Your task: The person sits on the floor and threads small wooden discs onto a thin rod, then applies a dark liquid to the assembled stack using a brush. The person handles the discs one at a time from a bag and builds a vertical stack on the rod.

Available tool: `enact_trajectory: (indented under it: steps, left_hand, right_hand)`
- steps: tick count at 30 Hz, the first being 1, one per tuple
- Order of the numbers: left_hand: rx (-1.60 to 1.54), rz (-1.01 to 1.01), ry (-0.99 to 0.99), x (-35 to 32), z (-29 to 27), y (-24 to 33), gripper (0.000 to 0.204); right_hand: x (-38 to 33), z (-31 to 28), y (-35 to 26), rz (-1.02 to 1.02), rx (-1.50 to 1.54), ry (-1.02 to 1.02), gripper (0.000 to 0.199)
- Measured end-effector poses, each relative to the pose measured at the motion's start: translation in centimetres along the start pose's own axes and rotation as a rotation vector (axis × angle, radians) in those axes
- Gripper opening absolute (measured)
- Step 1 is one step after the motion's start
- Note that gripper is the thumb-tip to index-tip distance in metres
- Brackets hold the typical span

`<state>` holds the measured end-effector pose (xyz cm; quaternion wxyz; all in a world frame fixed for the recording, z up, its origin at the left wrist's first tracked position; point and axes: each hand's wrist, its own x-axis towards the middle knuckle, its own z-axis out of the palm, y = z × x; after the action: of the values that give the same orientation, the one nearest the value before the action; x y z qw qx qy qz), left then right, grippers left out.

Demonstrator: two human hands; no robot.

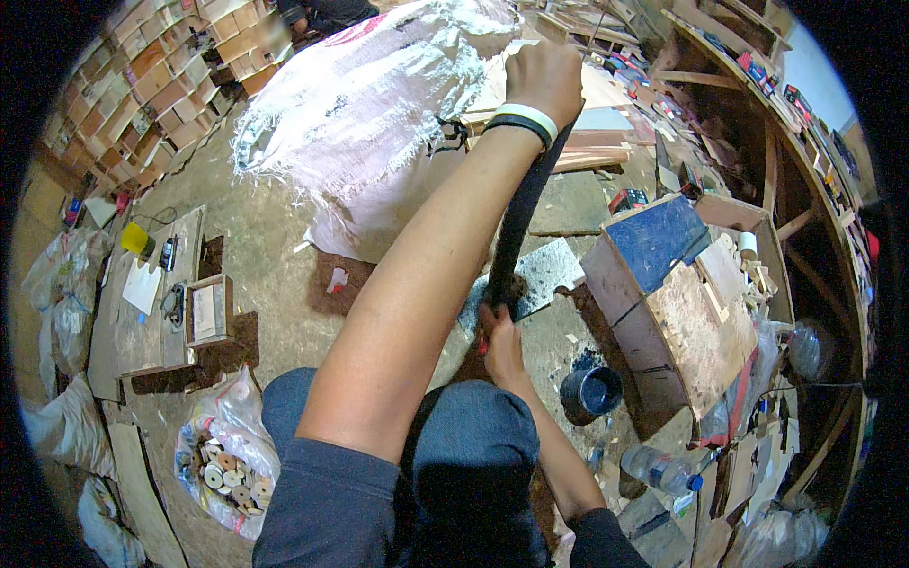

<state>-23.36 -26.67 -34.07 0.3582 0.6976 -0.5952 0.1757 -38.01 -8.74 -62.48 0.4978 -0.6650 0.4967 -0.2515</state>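
The left hand [542, 80] is raised high in front, above the long strip [519, 222] that runs down to the right hand [500, 333] near the knees. Behind the left hand lies a big sack [369, 114]. To the right of the right hand stands a wooden box [677, 303], with a cup [591, 393] just before it. On the floor at the left lies a bag of discs [225, 459], behind it a board [142, 293].

Long dark blade [519, 220], flat and narrow, held raised and tilted, upper end at one o'clock, lower end at centre. Small round wooden piece [512, 288] under its lower end, resting on a pale block [549, 270].
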Motion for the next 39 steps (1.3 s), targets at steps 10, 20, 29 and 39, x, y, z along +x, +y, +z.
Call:
enact_trajectory:
  steps: [10,20,29,39]
  left_hand:
    - [0.041,0.031,0.036,-0.8,-1.0,0.5,0.012]
    - [-0.007,0.017,0.072,-0.3,0.0,-0.5,0.014]
    - [-0.02,0.016,0.067,0.1,0.8,0.2,0.013]
    - [0.006,0.052,0.111,0.7,0.4,-0.6,0.014]
  right_hand:
    - [-0.7,0.7,4.5,-0.117,-0.08,0.018,0.028]
    - [0.8,-3.1,4.2,-0.68,-0.347,0.355,0.028]
    - [4.1,-6.9,2.5,-0.698,-0.303,0.379,0.019]
    - [-0.9,-3.7,8.1,-0.731,-0.14,0.297,0.021]
